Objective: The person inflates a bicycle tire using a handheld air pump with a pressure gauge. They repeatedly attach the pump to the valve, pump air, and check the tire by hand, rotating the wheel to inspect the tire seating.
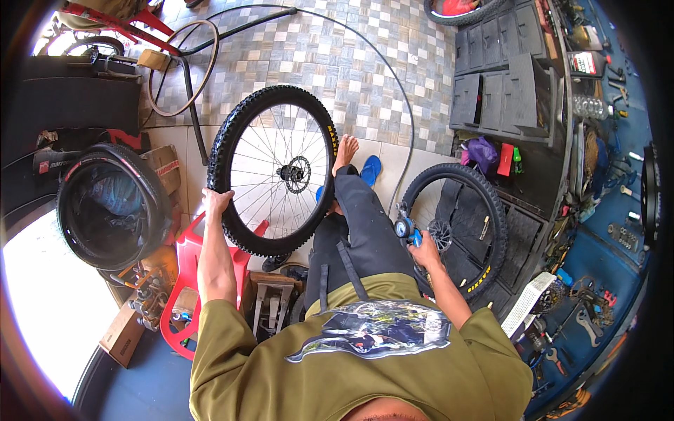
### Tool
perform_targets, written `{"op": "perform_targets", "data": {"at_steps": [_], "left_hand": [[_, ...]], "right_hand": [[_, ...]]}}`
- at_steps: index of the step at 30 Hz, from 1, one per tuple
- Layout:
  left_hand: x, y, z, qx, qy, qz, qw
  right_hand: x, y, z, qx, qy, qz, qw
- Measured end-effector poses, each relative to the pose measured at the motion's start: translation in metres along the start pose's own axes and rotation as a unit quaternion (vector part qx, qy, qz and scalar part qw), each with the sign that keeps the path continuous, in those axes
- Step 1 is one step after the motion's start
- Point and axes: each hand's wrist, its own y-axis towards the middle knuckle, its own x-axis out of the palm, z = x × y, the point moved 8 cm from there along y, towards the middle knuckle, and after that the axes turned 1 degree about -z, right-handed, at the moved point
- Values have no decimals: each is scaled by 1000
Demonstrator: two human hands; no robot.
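Observation:
In my left hand [218,201] is the near-left edge of a bicycle wheel [228,140], its fingers closed round the knobby black tyre. The wheel is tilted in front of my legs, with its spokes and brake disc [298,174] facing up toward me. My right hand [425,250] is wrapped round the handle of a blue tyre inflator [404,227] with a round gauge. A black air hose [409,116] curves away from near the inflator across the floor. Just beyond the inflator, a second bicycle wheel [495,203] leans against the dark drawers.
A red plastic stool [184,281] stands by my left arm. Several loose tyres [74,235] are stacked at the left. A blue bench [604,281] with hand tools lines the right side. Blue sandals [371,170] lie by my foot, and a red repair stand [133,28] is far left.

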Motion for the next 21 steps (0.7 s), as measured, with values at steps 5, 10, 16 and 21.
{"op": "perform_targets", "data": {"at_steps": [5,10,16,21], "left_hand": [[4,3,1,6,7,-19,1000],[9,-2,-4,41,7,7,999],[3,5,9,81,20,30,996],[5,-26,17,53,-1,-61,997]], "right_hand": [[-21,22,-17,4,3,0,1000],[-36,44,-41,-7,-22,-22,999],[-44,94,-71,-46,-27,-9,999],[-58,79,-82,-40,0,-19,999]]}}
